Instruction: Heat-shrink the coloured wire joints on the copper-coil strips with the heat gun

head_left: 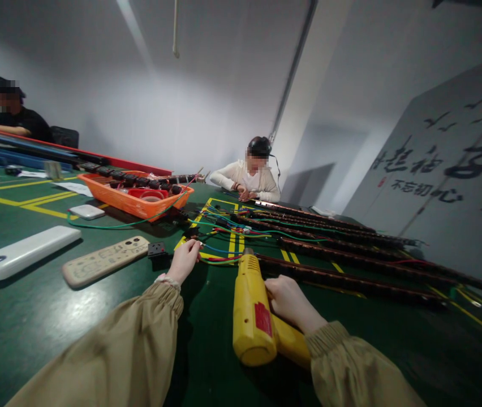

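1. Yellow heat gun (253, 308) lies on the green table (33, 333), nozzle aimed away at the coloured wires (219, 254); it sits between the two hands.
2. The right hand (287, 299) is closed round the gun's handle, sleeve resting on the table.
3. The left hand (185, 260) is curled with its fingertips pressed together on the wire ends, apparently pinching them; the view is too small to be sure.
4. Just beside that hand stands a small black socket (158, 250).
5. Long dark strips (343, 254) run off to the right.
6. An orange tray (134, 200) of parts sits further back.
7. A seated person (252, 175) works at the far edge.
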### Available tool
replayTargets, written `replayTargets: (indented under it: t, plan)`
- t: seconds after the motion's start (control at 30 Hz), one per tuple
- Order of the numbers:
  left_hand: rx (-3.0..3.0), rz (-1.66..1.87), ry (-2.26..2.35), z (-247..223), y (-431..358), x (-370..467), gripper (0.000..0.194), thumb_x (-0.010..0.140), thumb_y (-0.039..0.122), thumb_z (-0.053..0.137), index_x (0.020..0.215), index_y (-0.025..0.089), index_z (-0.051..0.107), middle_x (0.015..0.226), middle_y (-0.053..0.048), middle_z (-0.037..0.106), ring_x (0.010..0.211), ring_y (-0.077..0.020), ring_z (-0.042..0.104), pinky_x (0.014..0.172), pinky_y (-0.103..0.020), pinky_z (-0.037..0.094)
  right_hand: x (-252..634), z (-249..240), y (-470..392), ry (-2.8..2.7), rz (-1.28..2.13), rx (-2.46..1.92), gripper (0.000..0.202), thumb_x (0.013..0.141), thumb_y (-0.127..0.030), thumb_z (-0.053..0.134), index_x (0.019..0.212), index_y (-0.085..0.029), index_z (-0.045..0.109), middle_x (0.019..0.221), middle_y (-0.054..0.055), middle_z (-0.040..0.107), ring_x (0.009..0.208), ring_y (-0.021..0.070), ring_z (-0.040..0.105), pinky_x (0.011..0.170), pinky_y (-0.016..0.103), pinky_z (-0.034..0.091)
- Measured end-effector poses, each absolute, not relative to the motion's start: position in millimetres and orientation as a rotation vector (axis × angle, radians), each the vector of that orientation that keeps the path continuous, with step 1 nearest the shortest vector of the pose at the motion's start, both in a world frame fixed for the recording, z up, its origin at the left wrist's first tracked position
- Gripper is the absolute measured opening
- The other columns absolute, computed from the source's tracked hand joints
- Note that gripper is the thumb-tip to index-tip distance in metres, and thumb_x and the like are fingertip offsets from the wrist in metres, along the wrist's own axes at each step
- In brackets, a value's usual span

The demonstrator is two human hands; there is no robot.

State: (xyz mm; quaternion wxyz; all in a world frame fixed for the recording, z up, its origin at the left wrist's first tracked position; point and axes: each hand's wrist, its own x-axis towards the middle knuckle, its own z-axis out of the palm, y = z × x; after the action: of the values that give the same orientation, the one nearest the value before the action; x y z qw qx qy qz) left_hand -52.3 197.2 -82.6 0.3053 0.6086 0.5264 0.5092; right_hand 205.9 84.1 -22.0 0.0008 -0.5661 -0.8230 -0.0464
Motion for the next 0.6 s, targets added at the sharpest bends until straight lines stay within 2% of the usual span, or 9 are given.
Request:
replayTargets:
  t: [0.23, 0.6]
  plan:
    - [1.619, 1.35, 1.408, -84.0, 197.4, -53.4, 0.036, 0.079, 0.047, 0.039, 0.075, 0.018, 0.059, 0.053, 0.001, 0.056, 0.051, -0.0131, 0.053, 0.056, -0.024, 0.04, 194.5, -19.2, 84.2, -2.589, -0.164, -1.812, 0.016, 0.075, -0.012, 0.049, 0.071, -0.015, 0.064, 0.078, 0.005, 0.068, 0.072, 0.0165, 0.059, 0.066, 0.025, 0.035]
    - [1.619, 1.339, 1.42, -80.0, 193.8, -51.1, 0.033, 0.079, 0.044, 0.039, 0.076, 0.018, 0.059, 0.054, 0.001, 0.057, 0.051, -0.013, 0.052, 0.057, -0.025, 0.039, 148.6, -20.6, 95.9, -2.695, -0.184, -1.663, 0.016, 0.071, -0.014, 0.051, 0.076, -0.016, 0.067, 0.081, 0.007, 0.069, 0.078, 0.0187, 0.061, 0.069, 0.027, 0.035]
